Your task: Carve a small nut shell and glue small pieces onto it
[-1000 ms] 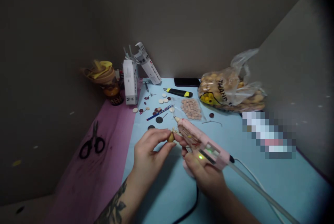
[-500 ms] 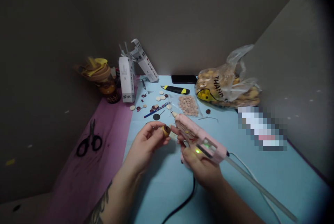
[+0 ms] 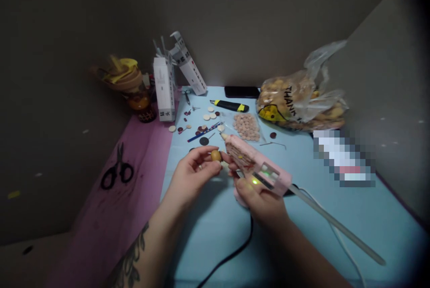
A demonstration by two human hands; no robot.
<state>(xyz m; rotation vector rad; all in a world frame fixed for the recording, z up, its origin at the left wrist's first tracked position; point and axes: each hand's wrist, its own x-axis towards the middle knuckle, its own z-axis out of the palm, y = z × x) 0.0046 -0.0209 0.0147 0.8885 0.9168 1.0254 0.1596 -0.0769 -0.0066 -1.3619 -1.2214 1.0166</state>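
Observation:
Between the thumb and fingers of my left hand (image 3: 198, 169) is a small round yellow-brown piece (image 3: 216, 156), like a wooden bead or nut; its dark end is mostly turned out of sight. My right hand (image 3: 257, 200) is wrapped round a pink hot glue gun (image 3: 258, 162), its nozzle pointing up and left, just above the small piece. A green-yellow light glows on the gun's side. A long glue stick (image 3: 339, 225) sticks out of its rear. My right fingertips come close to the piece; whether they touch it I cannot tell.
Behind my hands lie a bag of round beads (image 3: 247, 126), a utility knife (image 3: 230, 105), a blue pencil (image 3: 204, 132) and several discs. A filled plastic bag (image 3: 298, 104) stands back right, white boxes (image 3: 164, 91) and a cup (image 3: 139, 100) back left. Scissors (image 3: 117, 171) lie left. A black cable (image 3: 231, 259) runs forward.
My left hand has turned the small piece, so its dark end faces away and its smooth yellow-brown side shows. The whole view has shifted slightly; the glue gun stays in my right hand.

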